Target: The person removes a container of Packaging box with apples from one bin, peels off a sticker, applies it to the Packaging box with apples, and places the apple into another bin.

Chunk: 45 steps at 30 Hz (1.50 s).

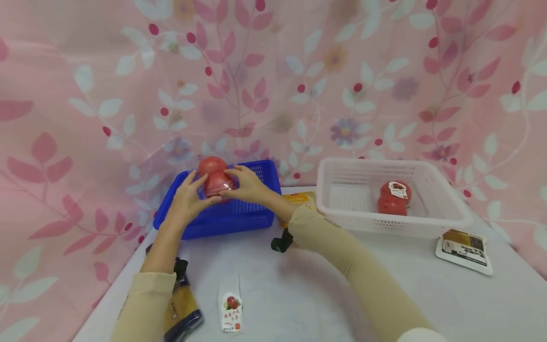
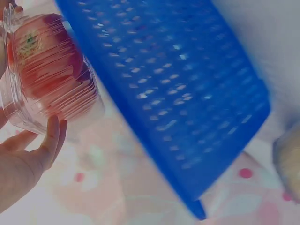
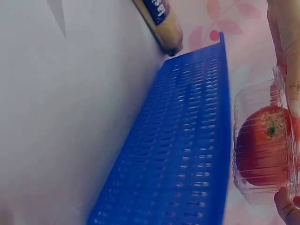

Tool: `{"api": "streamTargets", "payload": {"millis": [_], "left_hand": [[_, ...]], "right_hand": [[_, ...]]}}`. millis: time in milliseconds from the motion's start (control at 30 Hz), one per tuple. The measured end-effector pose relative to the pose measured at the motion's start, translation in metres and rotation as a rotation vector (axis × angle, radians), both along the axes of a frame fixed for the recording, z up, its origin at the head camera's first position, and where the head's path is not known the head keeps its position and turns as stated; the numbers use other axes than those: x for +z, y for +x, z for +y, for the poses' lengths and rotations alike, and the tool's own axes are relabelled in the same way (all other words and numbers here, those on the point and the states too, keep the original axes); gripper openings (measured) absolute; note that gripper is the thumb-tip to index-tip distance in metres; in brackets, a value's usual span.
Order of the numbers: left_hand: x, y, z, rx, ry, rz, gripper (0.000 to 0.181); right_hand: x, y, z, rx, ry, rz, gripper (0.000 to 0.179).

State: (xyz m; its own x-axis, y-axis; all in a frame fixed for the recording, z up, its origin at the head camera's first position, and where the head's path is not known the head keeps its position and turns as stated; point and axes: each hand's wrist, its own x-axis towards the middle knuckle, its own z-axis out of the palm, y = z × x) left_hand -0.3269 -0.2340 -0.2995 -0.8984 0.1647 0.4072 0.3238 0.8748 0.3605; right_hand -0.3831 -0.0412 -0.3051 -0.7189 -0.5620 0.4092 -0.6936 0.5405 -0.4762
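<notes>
Both hands hold a clear plastic box of red apples above the blue basket. My left hand grips its left side with thumb and fingers, and my right hand grips the right side. In the left wrist view the ribbed clear box shows apples through its wall, with the left hand at its lower edge. From the right wrist, the box appears beside the basket's rim, the right hand partly cut off by the frame.
A white basket on the right contains red apples with a white label. A yellow packet lies between the baskets. A black-and-gold pouch lies far right; a navy-and-gold package and an apple-printed label strip lie in front.
</notes>
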Motion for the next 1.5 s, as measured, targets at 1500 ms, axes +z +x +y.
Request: {"api": "streamTargets", "payload": {"millis": [1500], "left_hand": [[-0.046, 0.185, 0.146, -0.521, -0.169, 0.269, 0.050]], "right_hand": [[-0.039, 0.217, 0.212, 0.108, -0.149, -0.049, 0.048]]}}
